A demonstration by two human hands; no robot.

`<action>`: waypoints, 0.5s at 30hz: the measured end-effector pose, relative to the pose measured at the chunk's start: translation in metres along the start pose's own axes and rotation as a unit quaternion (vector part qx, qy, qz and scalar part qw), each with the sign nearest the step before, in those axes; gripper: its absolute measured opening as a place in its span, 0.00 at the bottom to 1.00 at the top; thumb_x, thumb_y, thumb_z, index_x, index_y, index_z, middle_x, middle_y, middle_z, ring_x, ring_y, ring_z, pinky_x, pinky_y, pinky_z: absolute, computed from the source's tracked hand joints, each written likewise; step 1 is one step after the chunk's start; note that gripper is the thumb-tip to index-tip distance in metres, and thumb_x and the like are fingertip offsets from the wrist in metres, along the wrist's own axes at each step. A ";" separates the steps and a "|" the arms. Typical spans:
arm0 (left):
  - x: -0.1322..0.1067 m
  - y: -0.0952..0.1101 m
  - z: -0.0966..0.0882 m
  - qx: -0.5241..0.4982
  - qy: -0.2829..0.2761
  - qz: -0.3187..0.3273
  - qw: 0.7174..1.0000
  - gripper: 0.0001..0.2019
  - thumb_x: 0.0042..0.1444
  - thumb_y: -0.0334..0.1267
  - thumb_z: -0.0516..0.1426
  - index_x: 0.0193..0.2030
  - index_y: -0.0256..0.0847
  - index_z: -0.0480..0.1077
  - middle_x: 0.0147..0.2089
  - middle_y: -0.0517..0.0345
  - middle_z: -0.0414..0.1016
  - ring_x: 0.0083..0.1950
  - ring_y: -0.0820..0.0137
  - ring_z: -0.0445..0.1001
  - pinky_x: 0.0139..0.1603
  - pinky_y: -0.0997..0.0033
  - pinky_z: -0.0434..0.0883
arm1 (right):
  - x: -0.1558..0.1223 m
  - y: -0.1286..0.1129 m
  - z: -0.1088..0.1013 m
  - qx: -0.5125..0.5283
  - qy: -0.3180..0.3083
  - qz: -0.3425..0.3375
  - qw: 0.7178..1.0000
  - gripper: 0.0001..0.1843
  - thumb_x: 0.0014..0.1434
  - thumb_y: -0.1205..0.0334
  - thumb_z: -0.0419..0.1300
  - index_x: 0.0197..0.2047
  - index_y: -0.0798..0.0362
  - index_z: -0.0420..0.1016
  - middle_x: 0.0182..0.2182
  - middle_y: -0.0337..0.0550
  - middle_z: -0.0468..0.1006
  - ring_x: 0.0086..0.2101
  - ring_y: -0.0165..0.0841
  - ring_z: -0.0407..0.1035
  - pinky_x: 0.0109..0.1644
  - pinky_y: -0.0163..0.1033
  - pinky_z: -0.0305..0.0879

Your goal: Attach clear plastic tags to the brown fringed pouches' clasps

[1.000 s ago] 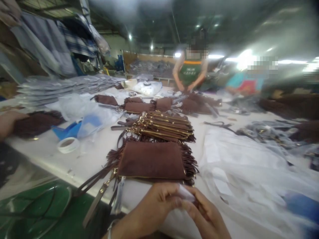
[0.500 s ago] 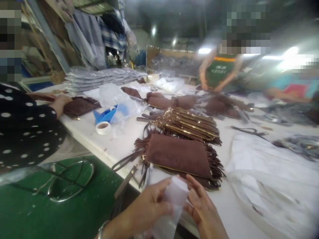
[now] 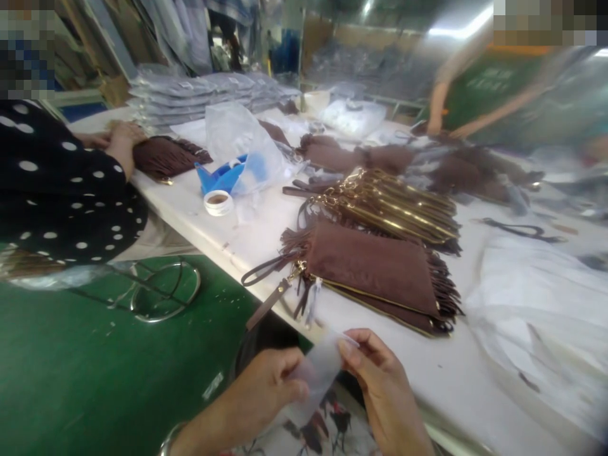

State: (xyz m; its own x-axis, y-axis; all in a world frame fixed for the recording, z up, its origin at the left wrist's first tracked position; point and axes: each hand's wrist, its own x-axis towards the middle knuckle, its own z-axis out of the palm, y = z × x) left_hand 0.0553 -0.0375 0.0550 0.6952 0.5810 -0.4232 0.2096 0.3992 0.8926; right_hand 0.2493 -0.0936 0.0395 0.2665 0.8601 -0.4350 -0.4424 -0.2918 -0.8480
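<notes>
A small translucent plastic sleeve (image 3: 317, 372) is held between both hands at the bottom of the view, just in front of the near edge of the white tabletop (image 3: 418, 361). The left hand (image 3: 266, 396) is closed on the sleeve's left side, pinched between thumb and fingertips. The right hand (image 3: 382, 386) is closed on its upper right corner in the same pinch. Just beyond the hands, a flat brown suede pouch with fringed ends (image 3: 375, 266) is laid on the tabletop on top of a second one like it. Its brown wrist strap (image 3: 270, 303) is hung over the tabletop edge. Behind it, a stack of brown pouches with gold zips (image 3: 399, 206) is placed. To the left of that stack, a white roll of tape (image 3: 218, 202) is set near a clear bag with blue contents (image 3: 237, 161). At far left, a black sleeve with white dots (image 3: 61, 183) is seen, and the co-worker's hand (image 3: 122, 136) is rested against another brown fringed pouch (image 3: 166, 157). Crumpled white plastic sheeting (image 3: 536, 310) is spread at the right. A round metal wire frame (image 3: 164, 291) is seen on the green floor (image 3: 71, 373).
</notes>
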 end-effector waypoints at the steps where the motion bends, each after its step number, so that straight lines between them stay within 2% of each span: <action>1: -0.004 -0.004 -0.003 0.011 0.006 -0.011 1.000 0.05 0.53 0.34 0.57 0.33 0.34 0.73 0.32 0.58 0.73 0.34 0.68 0.70 0.35 0.74 0.64 | -0.001 0.001 0.002 -0.003 0.006 0.001 1.000 0.14 0.52 0.52 0.70 0.35 0.51 0.73 0.28 0.36 0.73 0.28 0.29 0.64 0.33 0.32 0.63; 3: -0.011 -0.011 -0.011 0.019 0.009 -0.031 0.999 0.03 0.51 0.30 0.58 0.32 0.34 0.72 0.31 0.60 0.73 0.35 0.69 0.70 0.34 0.76 0.63 | -0.004 0.003 0.007 -0.038 0.023 -0.012 0.999 0.15 0.51 0.52 0.71 0.36 0.50 0.74 0.29 0.36 0.74 0.30 0.30 0.66 0.33 0.31 0.64; 5: -0.015 -0.017 -0.017 -0.019 -0.014 -0.048 0.999 0.04 0.51 0.30 0.59 0.34 0.34 0.73 0.32 0.60 0.73 0.36 0.69 0.70 0.35 0.76 0.64 | -0.007 0.007 0.012 -0.103 0.034 -0.035 0.993 0.14 0.53 0.51 0.69 0.37 0.49 0.74 0.30 0.36 0.74 0.31 0.31 0.67 0.33 0.31 0.65; 9: -0.010 -0.021 -0.018 -0.174 -0.082 -0.018 0.981 0.17 0.53 0.41 0.64 0.46 0.33 0.74 0.41 0.51 0.76 0.42 0.64 0.74 0.45 0.68 0.69 | -0.014 0.020 0.026 -0.225 0.008 -0.128 0.966 0.11 0.59 0.51 0.63 0.39 0.49 0.75 0.33 0.40 0.76 0.33 0.34 0.70 0.37 0.35 0.68; 11: -0.003 -0.023 -0.014 -0.214 -0.053 0.011 0.975 0.21 0.52 0.47 0.66 0.46 0.32 0.74 0.40 0.49 0.76 0.39 0.65 0.74 0.42 0.69 0.69 | -0.016 0.028 0.031 -0.261 -0.006 -0.190 0.946 0.09 0.61 0.53 0.60 0.40 0.49 0.76 0.36 0.43 0.77 0.37 0.37 0.72 0.41 0.37 0.69; 13: 0.004 -0.026 -0.009 -0.229 0.015 0.019 0.973 0.21 0.50 0.49 0.67 0.40 0.31 0.74 0.35 0.50 0.76 0.32 0.69 0.72 0.35 0.72 0.68 | -0.018 0.034 0.035 -0.280 0.001 -0.241 0.929 0.08 0.63 0.56 0.58 0.41 0.48 0.76 0.39 0.46 0.77 0.41 0.39 0.71 0.45 0.40 0.68; 15: 0.007 -0.030 -0.007 -0.219 0.085 0.019 0.972 0.18 0.50 0.47 0.67 0.33 0.32 0.72 0.29 0.53 0.75 0.28 0.71 0.70 0.32 0.74 0.66 | -0.019 0.036 0.036 -0.280 0.025 -0.254 0.925 0.09 0.62 0.56 0.59 0.45 0.47 0.76 0.43 0.46 0.76 0.43 0.39 0.71 0.49 0.42 0.68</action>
State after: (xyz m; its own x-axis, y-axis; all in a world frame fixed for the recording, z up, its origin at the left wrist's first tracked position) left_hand 0.0488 -0.0404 0.0238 0.5653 0.6951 -0.4441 -0.1529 0.6173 0.7717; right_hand 0.1976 -0.1056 0.0276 0.3634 0.9296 0.0619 0.2599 -0.0373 -0.9649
